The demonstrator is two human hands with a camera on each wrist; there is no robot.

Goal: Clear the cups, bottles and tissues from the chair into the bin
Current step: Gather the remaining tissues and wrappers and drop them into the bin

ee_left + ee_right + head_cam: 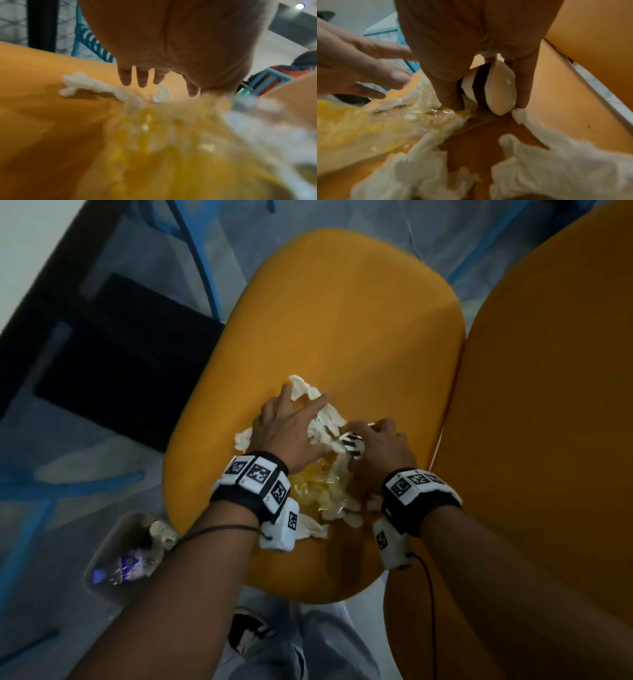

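Crumpled white tissues (327, 419) lie scattered on the orange chair seat (342, 320). My left hand (291, 424) is spread flat over them, fingers (142, 79) straight, holding nothing. My right hand (380, 440) grips a squashed white paper cup with black stripes (496, 88), pinched between the thumb and fingers (524, 83). A crumpled clear plastic bottle or cup (315, 484), blurred, lies on the seat between my wrists, seen close in the right wrist view (359, 128). More tissues (556, 162) lie under my right wrist.
A clear bin (102, 546) with trash inside stands on the floor at the seat's lower left. A second orange chair (548, 405) adjoins on the right. A black table leg and base (113, 354) stand to the left. My leg and shoe (246, 631) are below.
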